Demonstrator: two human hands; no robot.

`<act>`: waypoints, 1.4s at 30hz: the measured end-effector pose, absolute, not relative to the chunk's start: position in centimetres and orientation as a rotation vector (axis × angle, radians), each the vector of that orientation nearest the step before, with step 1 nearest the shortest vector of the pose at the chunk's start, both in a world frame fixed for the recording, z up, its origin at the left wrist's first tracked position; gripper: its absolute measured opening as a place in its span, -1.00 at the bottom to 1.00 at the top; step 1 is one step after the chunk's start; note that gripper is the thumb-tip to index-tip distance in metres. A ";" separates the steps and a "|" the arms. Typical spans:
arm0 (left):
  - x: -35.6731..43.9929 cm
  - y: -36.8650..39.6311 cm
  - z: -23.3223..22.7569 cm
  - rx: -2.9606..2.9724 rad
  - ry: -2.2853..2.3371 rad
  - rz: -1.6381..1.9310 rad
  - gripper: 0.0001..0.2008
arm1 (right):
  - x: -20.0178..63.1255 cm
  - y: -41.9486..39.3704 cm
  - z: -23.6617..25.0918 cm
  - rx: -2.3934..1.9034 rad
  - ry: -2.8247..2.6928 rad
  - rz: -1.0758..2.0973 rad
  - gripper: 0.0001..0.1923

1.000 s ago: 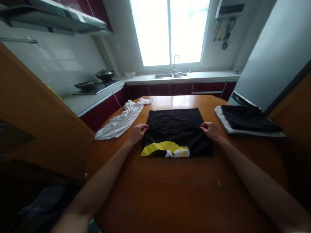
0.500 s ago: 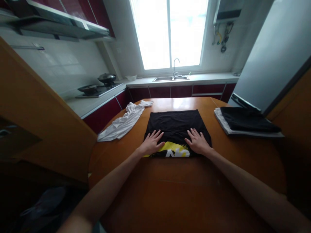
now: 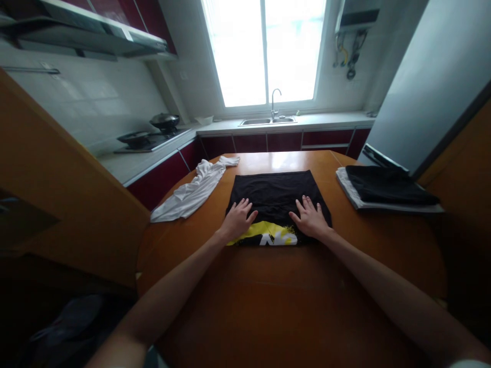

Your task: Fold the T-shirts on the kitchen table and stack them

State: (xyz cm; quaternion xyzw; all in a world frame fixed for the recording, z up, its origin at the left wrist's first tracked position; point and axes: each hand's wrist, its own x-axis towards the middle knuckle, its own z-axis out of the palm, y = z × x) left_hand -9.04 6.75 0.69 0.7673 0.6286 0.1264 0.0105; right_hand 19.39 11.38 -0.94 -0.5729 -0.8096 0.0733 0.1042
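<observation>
A black T-shirt (image 3: 274,191) with a yellow and white print along its near edge lies folded on the wooden table (image 3: 268,291). My left hand (image 3: 237,220) rests flat on the left part of the cloth, fingers spread, beside the yellow print. On the right part lies my right hand (image 3: 309,219), palm down with fingers apart. Neither hand grips the cloth. The palms hide parts of the shirt's near corners.
A crumpled white garment (image 3: 195,191) lies at the table's left edge. To the right is a stack of folded clothes (image 3: 387,186), black on top of white. Beyond the table stand a counter with a sink (image 3: 257,122), a stove with pans (image 3: 164,121) and a fridge (image 3: 418,87).
My left hand has slid slightly away from me over the shirt, and my right hand has moved a little the same way. The whole view has shifted slightly.
</observation>
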 end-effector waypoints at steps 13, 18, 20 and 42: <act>-7.6 6.4 -0.2 2.447 1.928 0.366 -0.33 | 17.7 10.1 -1.7 -1.563 -2.501 0.273 -0.23; -7.6 6.5 -0.4 2.399 1.912 0.241 -0.27 | 17.6 10.1 -1.5 -1.577 -2.475 0.261 -0.21; -7.6 6.5 -0.5 2.406 1.939 0.264 -0.30 | 17.7 10.2 -1.3 -1.573 -2.417 0.187 -0.22; -7.6 6.1 0.5 2.380 2.028 0.449 -0.40 | 19.0 11.2 -1.0 -1.632 -2.252 0.034 -0.32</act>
